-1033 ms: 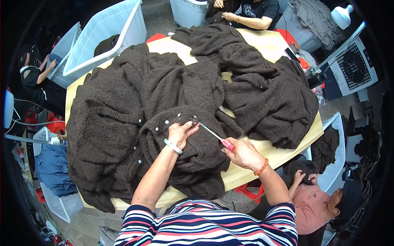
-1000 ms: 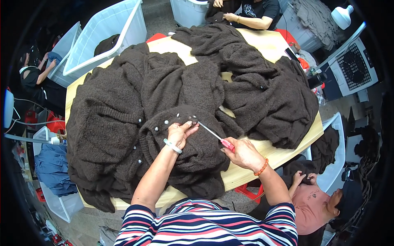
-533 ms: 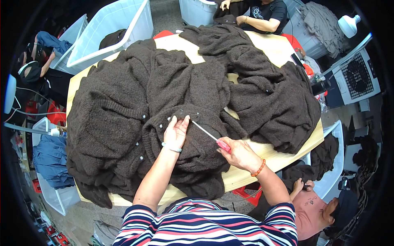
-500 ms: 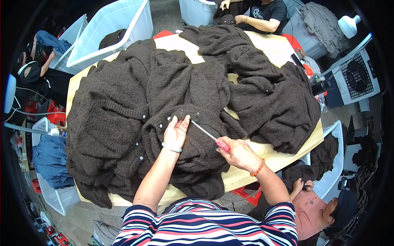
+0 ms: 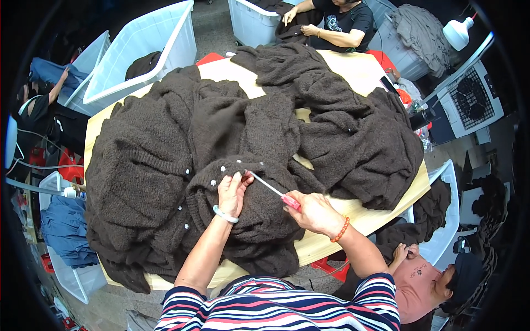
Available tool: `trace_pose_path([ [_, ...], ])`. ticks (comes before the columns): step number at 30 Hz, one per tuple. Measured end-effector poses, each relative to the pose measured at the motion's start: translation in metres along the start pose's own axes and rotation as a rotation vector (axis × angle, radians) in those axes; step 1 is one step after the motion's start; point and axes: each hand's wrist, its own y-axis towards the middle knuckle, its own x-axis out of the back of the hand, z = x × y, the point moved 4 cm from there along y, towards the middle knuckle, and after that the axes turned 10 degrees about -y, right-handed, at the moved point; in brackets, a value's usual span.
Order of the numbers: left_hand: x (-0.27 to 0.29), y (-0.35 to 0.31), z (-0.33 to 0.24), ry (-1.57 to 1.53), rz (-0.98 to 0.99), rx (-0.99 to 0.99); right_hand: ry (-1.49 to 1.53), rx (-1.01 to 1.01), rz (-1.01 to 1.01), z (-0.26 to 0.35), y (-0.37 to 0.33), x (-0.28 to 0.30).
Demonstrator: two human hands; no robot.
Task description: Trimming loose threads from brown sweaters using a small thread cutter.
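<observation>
Dark brown knit garments lie heaped over the table, and the knit garment (image 5: 251,218) under my hands has a row of small, shiny whitish buttons (image 5: 213,182) along a curved edge. My left hand (image 5: 232,197) is closed, its fingertips pinching the cloth just below that row. In my right hand (image 5: 316,214) is a screwdriver-like tool (image 5: 268,185) with a red handle and a long thin metal shaft. The shaft slants up and left, its tip reaching the fabric at my left fingertips. What exactly lies between those fingertips is too small to tell.
More brown garments (image 5: 359,149) cover the right of the pale wooden table (image 5: 400,198). Large white plastic bins (image 5: 165,41) stand around it. A person in black (image 5: 353,25) sits across, another in pink (image 5: 422,287) at lower right. A lamp (image 5: 458,34) hangs at upper right.
My left fingers have curled in onto the cloth, and more buttons show on the edge above them. The tool's tip has come down slightly with the left hand. The whole view has shifted a little.
</observation>
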Motion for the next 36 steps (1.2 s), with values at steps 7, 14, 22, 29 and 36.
trace_pose_path([
  [7,0.012,-0.003,-0.008,0.064,-0.099,0.041,0.145,0.129,-0.091,-0.006,-0.001,-0.011],
  [14,0.007,0.008,-0.014,-0.159,-0.394,0.238,0.148,0.133,-0.102,-0.005,0.002,-0.014],
  [22,0.007,0.022,-0.013,-0.039,-0.241,0.097,0.051,0.033,-0.010,0.002,0.002,-0.009],
  [29,0.019,0.017,-0.012,-0.029,-0.187,0.105,0.060,0.026,0.039,0.004,-0.010,-0.008],
  [36,-0.010,0.008,-0.006,-0.053,-0.343,0.418,0.160,0.072,-0.177,-0.018,-0.017,-0.016],
])
